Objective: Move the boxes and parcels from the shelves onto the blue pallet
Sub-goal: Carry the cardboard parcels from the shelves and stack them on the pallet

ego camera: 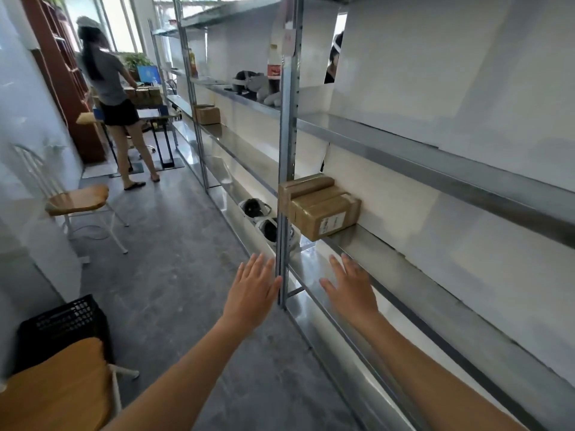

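Note:
A taped brown cardboard box (325, 214) with a white label sits on the metal shelf (404, 269), with a second flatter box (308, 185) behind it, partly hidden by the upright post (287, 150). Another brown box (207, 115) stands farther down the same shelf level. My left hand (252, 290) reaches forward with straight spread fingers, just left of the post. My right hand (350, 286) is stretched out flat over the shelf edge, below and short of the labelled box. Both hands hold nothing. No blue pallet is in view.
White shoes (264, 219) lie on the lowest shelf. A cola bottle (274, 73) and a grey soft toy (258, 85) stand on the upper shelf. A person (112, 98) works at a desk down the aisle. Wooden chairs (77, 200) and a black crate (62, 325) line the left wall.

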